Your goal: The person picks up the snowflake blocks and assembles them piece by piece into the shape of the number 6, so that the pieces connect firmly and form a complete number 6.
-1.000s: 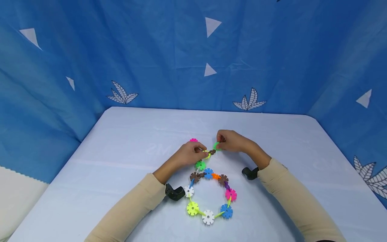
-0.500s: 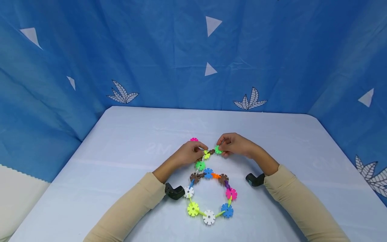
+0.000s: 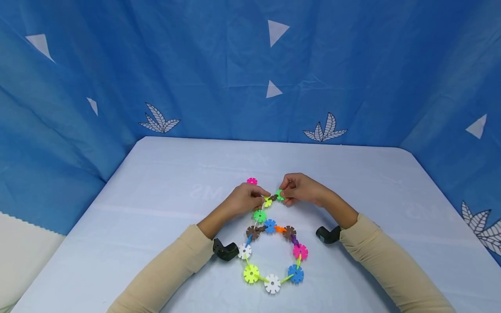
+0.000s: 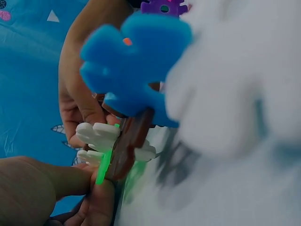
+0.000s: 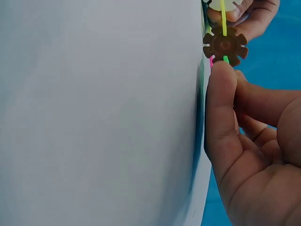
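Note:
My left hand (image 3: 244, 201) pinches a yellow notched disc (image 3: 268, 201) between thumb and fingers, at the upper part of a chain of snowflake discs. A brown snowflake disc (image 5: 225, 45) is slotted to it on the right. My right hand (image 3: 304, 190) pinches a green snowflake disc (image 3: 279, 195), which meets the brown disc's edge; the right wrist view mostly hides it behind the fingertips. Below the hands, a green disc (image 3: 260, 216) links the chain to a closed ring of coloured discs, including a blue (image 3: 295, 274) and a white one (image 3: 272, 284).
A pink disc (image 3: 252, 181) lies just beyond my left hand, partly covered by it. The white-covered table (image 3: 176, 174) reaches back to a blue curtain (image 3: 219, 65). Black wrist cameras sit by the sleeves, the left one (image 3: 225, 250) close to the ring.
My right hand has come down toward the table, and the green disc now sits lower, close against the brown one. The left hand has stayed nearly in place.

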### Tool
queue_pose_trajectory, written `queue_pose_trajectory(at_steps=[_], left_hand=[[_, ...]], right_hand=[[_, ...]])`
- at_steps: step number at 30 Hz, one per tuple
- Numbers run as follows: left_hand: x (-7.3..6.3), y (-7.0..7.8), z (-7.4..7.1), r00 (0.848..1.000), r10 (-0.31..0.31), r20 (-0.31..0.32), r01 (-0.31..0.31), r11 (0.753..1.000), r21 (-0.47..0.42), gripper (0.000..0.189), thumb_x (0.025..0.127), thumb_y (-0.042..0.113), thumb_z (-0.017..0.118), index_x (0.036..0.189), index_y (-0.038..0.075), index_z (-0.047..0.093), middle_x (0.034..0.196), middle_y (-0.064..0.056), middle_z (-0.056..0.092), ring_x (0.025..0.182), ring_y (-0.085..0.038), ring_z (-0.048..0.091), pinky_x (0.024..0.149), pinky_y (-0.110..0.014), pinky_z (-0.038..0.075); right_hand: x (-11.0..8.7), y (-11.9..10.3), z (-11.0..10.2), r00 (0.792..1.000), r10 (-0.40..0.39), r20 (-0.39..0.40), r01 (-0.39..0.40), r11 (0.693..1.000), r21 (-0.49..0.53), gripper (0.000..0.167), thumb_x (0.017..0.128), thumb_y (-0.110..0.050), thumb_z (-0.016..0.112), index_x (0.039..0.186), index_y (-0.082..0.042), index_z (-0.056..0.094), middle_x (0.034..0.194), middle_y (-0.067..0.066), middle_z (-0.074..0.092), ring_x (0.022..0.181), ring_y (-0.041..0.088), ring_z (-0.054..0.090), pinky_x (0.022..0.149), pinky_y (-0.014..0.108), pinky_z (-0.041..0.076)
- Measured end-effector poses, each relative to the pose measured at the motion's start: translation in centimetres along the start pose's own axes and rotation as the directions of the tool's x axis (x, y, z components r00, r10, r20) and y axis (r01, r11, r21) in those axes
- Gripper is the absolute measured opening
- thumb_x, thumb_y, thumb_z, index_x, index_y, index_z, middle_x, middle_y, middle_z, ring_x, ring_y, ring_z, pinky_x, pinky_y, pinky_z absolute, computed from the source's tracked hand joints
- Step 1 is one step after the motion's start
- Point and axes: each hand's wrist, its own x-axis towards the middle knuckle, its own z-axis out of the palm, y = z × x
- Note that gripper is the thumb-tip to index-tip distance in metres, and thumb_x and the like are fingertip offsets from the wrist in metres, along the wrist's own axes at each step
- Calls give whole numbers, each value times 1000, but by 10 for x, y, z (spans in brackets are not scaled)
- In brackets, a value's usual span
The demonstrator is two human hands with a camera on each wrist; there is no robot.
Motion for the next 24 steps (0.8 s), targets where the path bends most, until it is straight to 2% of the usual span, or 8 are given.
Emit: queue_pose_trajectory(at_steps=[10, 20, 24], left_hand=[[-1, 3, 1, 999, -32, -4, 32, 999, -9, 20, 98, 1, 64, 113, 3, 77, 77, -2, 67, 62, -10, 57, 60, -24, 45], [-4, 0, 3, 999, 36, -7, -35, 997, 71, 20, 100, 5, 61, 113, 7, 75, 77, 0, 66, 67, -11, 60, 66, -29, 48], [-10, 2, 1, 999, 21, -30, -17, 993, 115, 24, 100, 10, 61, 122, 6, 71, 88, -2, 68, 69, -11, 63, 69, -31, 51]], right_hand=[[3, -2, 5, 1000, 3, 6, -3, 1000, 19, 5, 97, 7, 62, 98, 4, 58, 89, 17, 63, 69, 21, 68, 71, 33, 59], [3, 1, 1, 999, 18, 50, -18, 1000, 15, 9, 99, 2, 61, 105, 3, 55, 91, 17, 61, 74, 22, 67, 75, 34, 59], [1, -2, -4, 999, 29, 40, -25, 995, -94, 14, 101, -7, 62, 112, 1, 59, 92, 15, 63, 75, 24, 66, 74, 35, 59]])
